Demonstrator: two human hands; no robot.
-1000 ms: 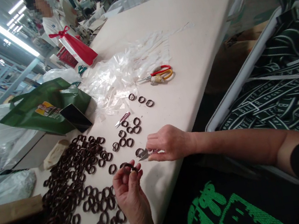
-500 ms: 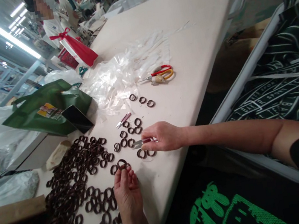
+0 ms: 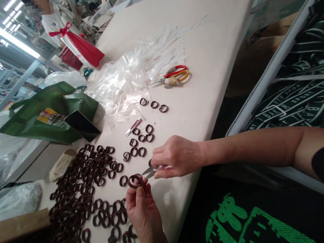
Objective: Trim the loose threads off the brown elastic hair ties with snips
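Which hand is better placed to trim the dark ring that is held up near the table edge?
Probably the right hand: it holds the small snips, whose tips point at the ring. The left hand is busy pinching that ring.

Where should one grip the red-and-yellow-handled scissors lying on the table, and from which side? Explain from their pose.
Grip the scissors by the handle loops, coming down from the picture's right, the table-edge side. They lie flat, blades pointing left toward the clear plastic strips, so the loops are the free, blunt end.
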